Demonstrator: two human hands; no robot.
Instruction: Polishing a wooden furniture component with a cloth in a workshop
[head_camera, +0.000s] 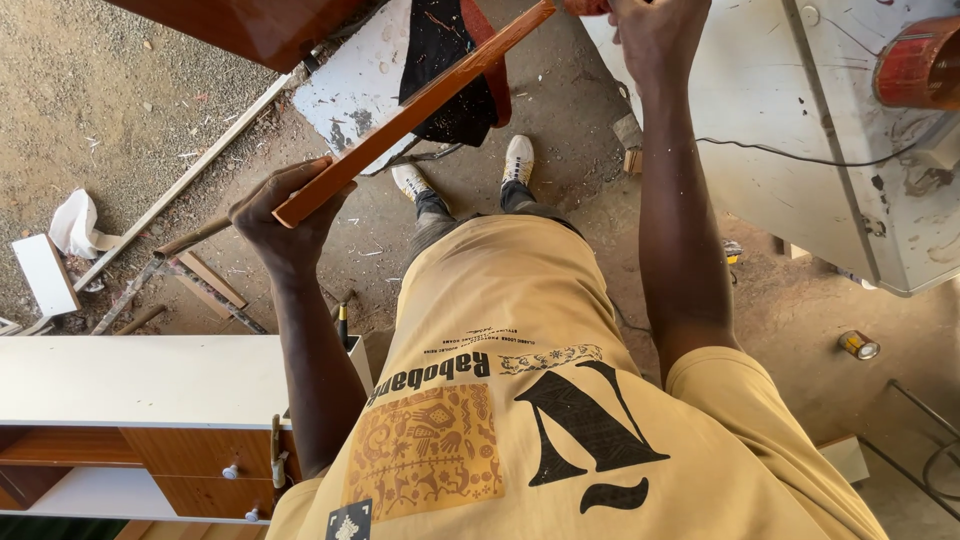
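Yellow printed shirt (560, 400) nearest; left hand (285, 215) wrapped round near end of orange-brown wooden strip (415, 110), right hand (655, 30) clenched at far end by white machine table (800, 130); strip held mid-air, apparently unworked, cutting seemingly not yet begun

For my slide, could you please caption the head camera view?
Left hand and right hand hold a reddish-brown wooden strip at its ends, above a dirt floor.

Dirt floor (130, 90) strewn with wood scraps (205, 280); a small tin (858, 345) lies on it; white cabinet (150, 380) stands at left.
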